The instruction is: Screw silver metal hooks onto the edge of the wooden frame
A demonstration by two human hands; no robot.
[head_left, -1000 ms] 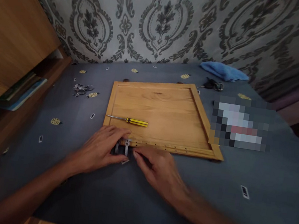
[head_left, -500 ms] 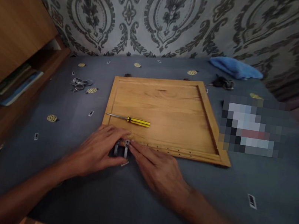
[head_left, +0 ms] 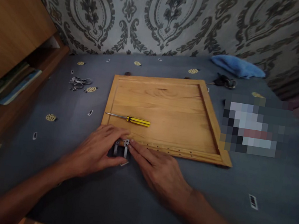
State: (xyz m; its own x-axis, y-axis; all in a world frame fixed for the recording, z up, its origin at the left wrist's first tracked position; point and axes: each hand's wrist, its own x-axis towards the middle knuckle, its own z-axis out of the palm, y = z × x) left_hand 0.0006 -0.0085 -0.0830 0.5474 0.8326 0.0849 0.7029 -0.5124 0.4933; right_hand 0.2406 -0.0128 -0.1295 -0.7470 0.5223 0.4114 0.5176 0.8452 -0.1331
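A framed wooden panel (head_left: 162, 104) lies flat, with a row of small dark holes along its near rail. At that rail's left part stand two grey metal hooks (head_left: 125, 149), side by side, curving down past the edge. My left hand (head_left: 99, 144) curls around the left end, its thumb below the hooks and its fingers over the rail. Fingers of my right hand (head_left: 155, 165) are pressed together, their tips against the right hook's plate. The fingertips partly cover how the hooks meet the wood. On the panel rests a yellow and black screwdriver (head_left: 138, 121), its shaft pointing left.
Several loose metal hooks (head_left: 79, 83) lie at the left on the grey patterned cloth (head_left: 73, 130). Behind the panel's right corner are dark keys (head_left: 225, 81) and a blue cloth (head_left: 237, 66). A blurred-out item sits at right. A wooden cabinet (head_left: 13, 24) borders the left side.
The view shifts slightly. Both hands keep nearly the same place, and the right hook's plate shows a little more upright between the fingers.
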